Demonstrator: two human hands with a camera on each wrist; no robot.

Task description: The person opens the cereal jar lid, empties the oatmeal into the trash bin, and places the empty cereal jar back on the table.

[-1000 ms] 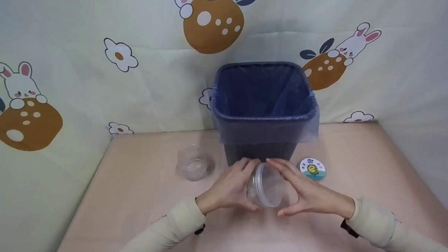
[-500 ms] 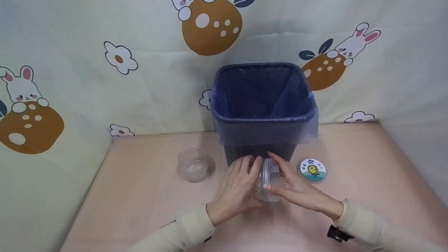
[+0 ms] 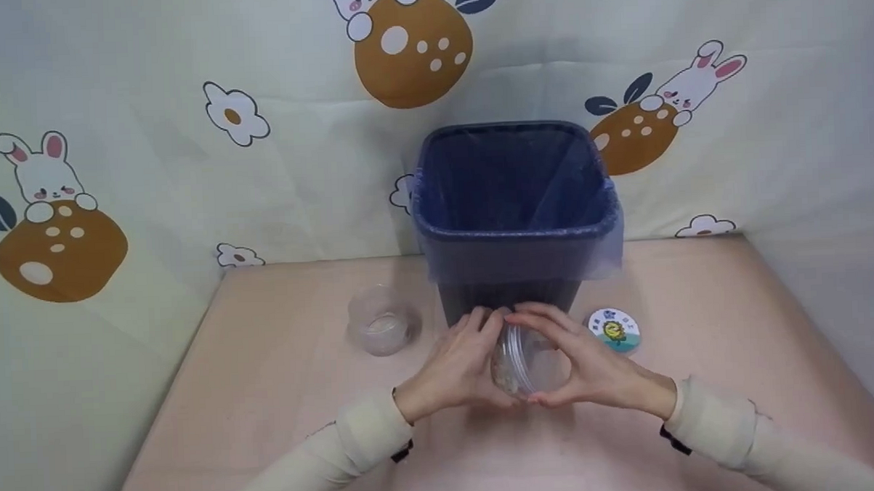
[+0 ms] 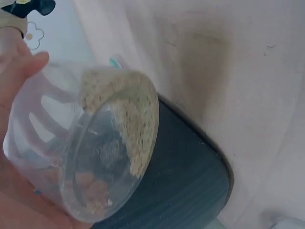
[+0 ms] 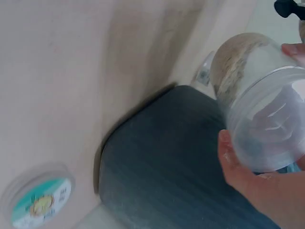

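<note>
Lowered since the earlier frame, the thumb of the right hand (image 3: 597,363) is set at the lower edge of the jar (image 3: 512,366). At centre left, a clear cup (image 3: 380,333) is placed apart. At lower centre, the jar is held sideways, gripped by the left hand (image 3: 456,366), apparently for steadiness, and grasped at its ribbed rim by the right. Right of the bin (image 3: 516,232), a printed disc (image 3: 614,331) is laid, seemingly out of the way.
</note>
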